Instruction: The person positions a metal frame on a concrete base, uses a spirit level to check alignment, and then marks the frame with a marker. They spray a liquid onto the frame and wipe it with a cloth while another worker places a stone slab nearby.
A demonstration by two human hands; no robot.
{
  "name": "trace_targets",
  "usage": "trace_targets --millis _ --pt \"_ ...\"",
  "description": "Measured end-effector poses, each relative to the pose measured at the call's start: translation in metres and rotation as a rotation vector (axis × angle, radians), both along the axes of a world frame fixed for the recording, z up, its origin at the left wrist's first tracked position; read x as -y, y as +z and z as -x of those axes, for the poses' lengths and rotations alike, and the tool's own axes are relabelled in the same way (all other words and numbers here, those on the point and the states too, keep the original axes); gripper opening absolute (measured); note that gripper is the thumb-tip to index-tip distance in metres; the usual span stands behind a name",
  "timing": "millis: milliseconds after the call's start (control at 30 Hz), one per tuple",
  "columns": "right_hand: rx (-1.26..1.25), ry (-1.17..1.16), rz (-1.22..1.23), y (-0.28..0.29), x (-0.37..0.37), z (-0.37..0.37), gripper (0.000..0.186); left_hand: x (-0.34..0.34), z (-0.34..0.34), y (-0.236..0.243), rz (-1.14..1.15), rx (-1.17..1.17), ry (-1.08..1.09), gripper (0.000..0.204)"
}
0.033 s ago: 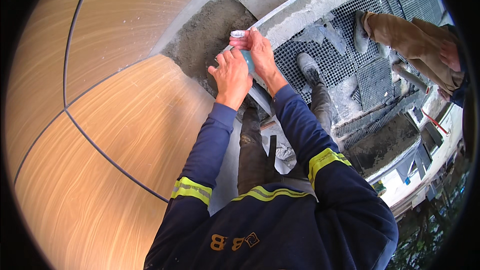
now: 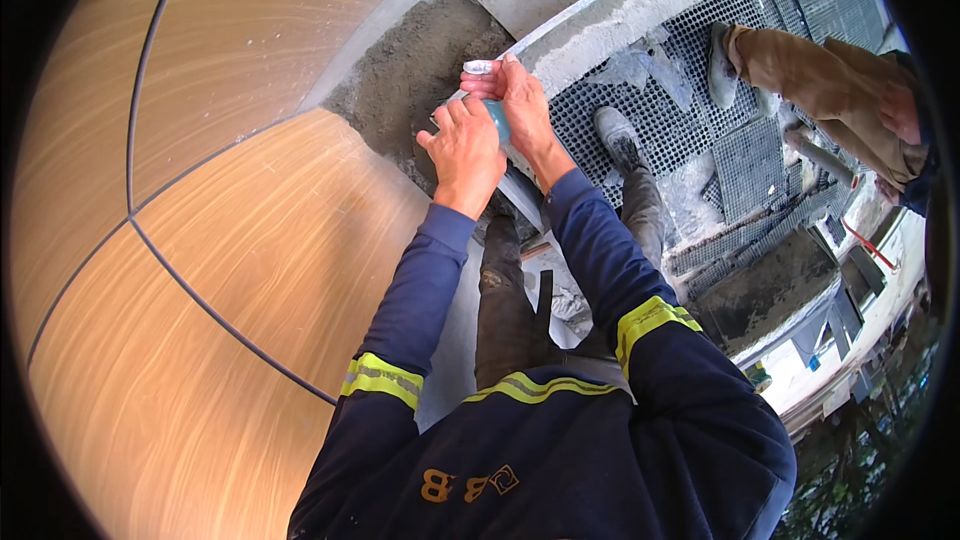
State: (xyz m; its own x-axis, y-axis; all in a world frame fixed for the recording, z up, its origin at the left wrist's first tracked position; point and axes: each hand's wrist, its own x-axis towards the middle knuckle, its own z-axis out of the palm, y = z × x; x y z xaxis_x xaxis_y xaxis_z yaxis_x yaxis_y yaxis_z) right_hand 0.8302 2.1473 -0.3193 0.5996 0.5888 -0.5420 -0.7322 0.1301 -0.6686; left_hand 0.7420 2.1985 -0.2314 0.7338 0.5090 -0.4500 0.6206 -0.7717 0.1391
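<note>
My left hand (image 2: 467,157) lies over a smooth, rounded teal thing (image 2: 497,122), its fingers curled. Beside it my right hand (image 2: 527,118) is bent around the far right side of the same thing. Most of the teal thing is hidden between the two hands, so its kind cannot be told. A whitish silver wrap (image 2: 478,67) covers a fingertip of my right hand. Both hands are above the near end of a pale stone-like ledge (image 2: 620,15), next to a patch of rough grey mortar (image 2: 425,55).
Wood-grain panels (image 2: 220,340) with dark joints stand at my left. Black plastic grid mats (image 2: 630,105) lie right of the ledge, one of my shoes (image 2: 620,135) on them. Another person's brown-trousered leg (image 2: 810,75) is at the right, near a grey pipe (image 2: 822,157).
</note>
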Motion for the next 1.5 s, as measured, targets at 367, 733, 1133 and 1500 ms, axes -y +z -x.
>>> trace_targets --millis 367,733,1133,1500 --pt "-0.012 -0.009 0.023 -0.007 -0.008 -0.013 0.058 -0.006 -0.013 -0.012 -0.002 0.021 0.044 0.062" --pt "-0.550 -0.299 -0.050 0.017 -0.028 -0.006 0.050 -0.007 0.065 -0.071 0.375 0.887 0.413 0.074" --pt "0.017 0.019 0.402 -0.254 -0.025 0.114 0.030 -0.030 0.163 -0.076 0.426 0.896 0.637 0.079" --pt "0.491 0.369 0.729 -0.209 -0.055 0.152 0.063 -0.015 0.233 -0.084 0.354 0.664 0.667 0.082"
